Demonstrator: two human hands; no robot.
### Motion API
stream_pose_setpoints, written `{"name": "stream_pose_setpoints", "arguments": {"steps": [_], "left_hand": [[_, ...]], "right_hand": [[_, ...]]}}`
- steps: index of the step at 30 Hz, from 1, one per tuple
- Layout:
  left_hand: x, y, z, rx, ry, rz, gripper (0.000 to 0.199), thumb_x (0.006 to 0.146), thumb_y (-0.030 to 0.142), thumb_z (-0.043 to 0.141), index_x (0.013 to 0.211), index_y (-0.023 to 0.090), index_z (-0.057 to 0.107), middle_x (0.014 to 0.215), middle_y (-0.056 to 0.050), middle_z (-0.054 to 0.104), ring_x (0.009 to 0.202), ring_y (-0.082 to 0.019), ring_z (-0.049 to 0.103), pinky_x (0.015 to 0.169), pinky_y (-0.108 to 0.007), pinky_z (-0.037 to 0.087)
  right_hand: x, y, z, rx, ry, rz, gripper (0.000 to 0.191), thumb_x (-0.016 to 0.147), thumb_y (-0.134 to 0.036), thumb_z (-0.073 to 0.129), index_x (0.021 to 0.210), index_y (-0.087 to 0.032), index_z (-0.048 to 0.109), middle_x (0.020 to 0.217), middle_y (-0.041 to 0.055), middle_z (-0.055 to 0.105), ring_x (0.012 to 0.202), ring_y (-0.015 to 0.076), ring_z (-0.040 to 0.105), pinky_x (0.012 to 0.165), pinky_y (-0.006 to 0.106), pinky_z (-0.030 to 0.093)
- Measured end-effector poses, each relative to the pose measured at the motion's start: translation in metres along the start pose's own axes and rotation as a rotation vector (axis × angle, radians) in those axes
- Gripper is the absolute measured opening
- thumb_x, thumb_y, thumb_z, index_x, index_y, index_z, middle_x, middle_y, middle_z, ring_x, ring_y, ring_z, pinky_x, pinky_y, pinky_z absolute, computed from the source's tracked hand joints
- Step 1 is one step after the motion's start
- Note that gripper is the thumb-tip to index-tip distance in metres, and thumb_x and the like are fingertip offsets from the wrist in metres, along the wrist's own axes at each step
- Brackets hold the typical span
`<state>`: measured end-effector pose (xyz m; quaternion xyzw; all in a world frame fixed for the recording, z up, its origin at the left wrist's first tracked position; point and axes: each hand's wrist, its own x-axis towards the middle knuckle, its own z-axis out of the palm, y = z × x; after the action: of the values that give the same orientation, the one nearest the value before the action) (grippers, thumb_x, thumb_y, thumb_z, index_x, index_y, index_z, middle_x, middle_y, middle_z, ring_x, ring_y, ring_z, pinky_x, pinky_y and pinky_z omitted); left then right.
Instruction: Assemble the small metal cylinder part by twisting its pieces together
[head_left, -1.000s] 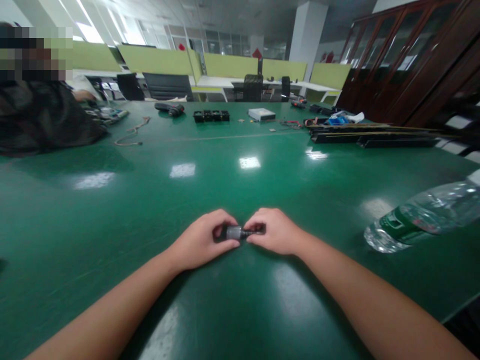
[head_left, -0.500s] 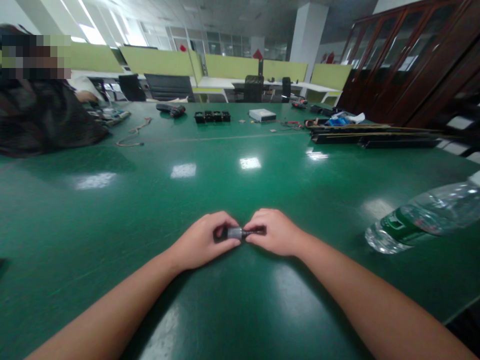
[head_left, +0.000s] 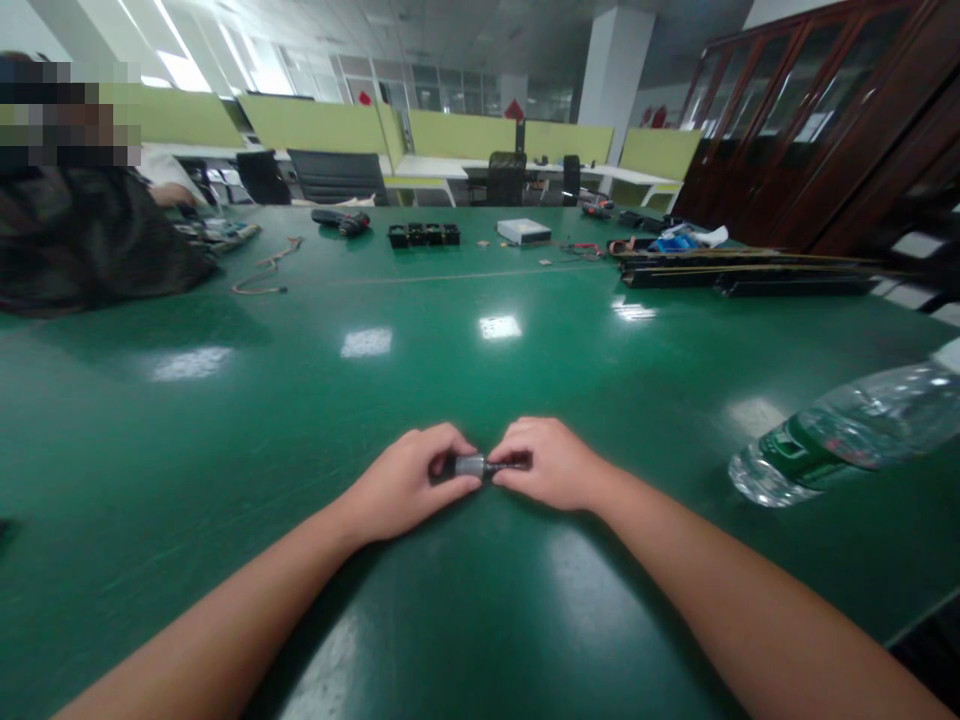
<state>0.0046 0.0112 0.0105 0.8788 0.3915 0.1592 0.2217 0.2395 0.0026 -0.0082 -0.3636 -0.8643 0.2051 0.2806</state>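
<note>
Near the front middle of the green table (head_left: 480,590), my two hands meet at a small grey metal cylinder with a thin dark shaft (head_left: 470,466). Its kind is too small to tell. My left hand (head_left: 420,475) pinches the grey body between thumb and fingers, and its dark left end is partly hidden in that hand. From the other side my right hand (head_left: 546,465) is closed on the thin dark shaft, which points right. The fingertips of both hands almost touch. Both wrists rest low over the table.
On the right lies a clear plastic bottle (head_left: 817,440) with a green label. Black rails (head_left: 742,275), a white box (head_left: 524,232), a black row of square parts (head_left: 424,234) and a cable (head_left: 266,268) are at the back. A person (head_left: 82,230) is at the far left.
</note>
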Motion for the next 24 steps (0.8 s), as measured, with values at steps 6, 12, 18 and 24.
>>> {"name": "stream_pose_setpoints", "arguments": {"steps": [6,12,18,24], "left_hand": [[-0.0001,0.0005,-0.0001,-0.009,0.0,-0.005,0.025,0.088,0.044,0.063,0.098,0.021,0.065,0.08,0.001,0.062,0.071,-0.015,0.056,0.066,-0.027,0.041],[0.0,0.001,-0.0004,-0.012,-0.004,-0.009,0.027,0.089,0.045,0.062,0.098,0.02,0.064,0.081,0.001,0.062,0.072,-0.015,0.056,0.067,-0.027,0.041],[0.0002,0.0017,-0.0009,-0.007,-0.001,-0.009,0.026,0.088,0.045,0.062,0.097,0.02,0.064,0.081,0.001,0.062,0.071,-0.015,0.056,0.067,-0.027,0.041],[0.0003,0.0025,-0.0011,-0.017,-0.004,-0.019,0.026,0.088,0.045,0.063,0.096,0.02,0.064,0.081,0.0,0.062,0.071,-0.015,0.056,0.065,-0.026,0.04]], "right_hand": [[0.0006,-0.0002,-0.0002,0.01,-0.003,0.011,0.014,0.081,-0.02,0.072,0.093,-0.018,0.077,0.086,0.004,0.074,0.082,0.0156,0.062,0.075,0.026,0.046],[-0.0003,-0.0012,-0.0031,0.0,-0.013,0.021,0.013,0.081,-0.019,0.072,0.093,-0.018,0.077,0.086,0.0037,0.074,0.081,0.0154,0.063,0.074,0.025,0.045],[-0.0006,-0.0008,-0.0037,-0.005,-0.014,0.022,0.013,0.081,-0.02,0.072,0.092,-0.018,0.078,0.086,0.0035,0.074,0.08,0.015,0.063,0.073,0.025,0.045],[-0.0012,0.0,-0.0051,-0.011,-0.019,0.019,0.014,0.08,-0.019,0.071,0.091,-0.017,0.078,0.084,0.0039,0.073,0.08,0.0154,0.062,0.072,0.025,0.044]]}}
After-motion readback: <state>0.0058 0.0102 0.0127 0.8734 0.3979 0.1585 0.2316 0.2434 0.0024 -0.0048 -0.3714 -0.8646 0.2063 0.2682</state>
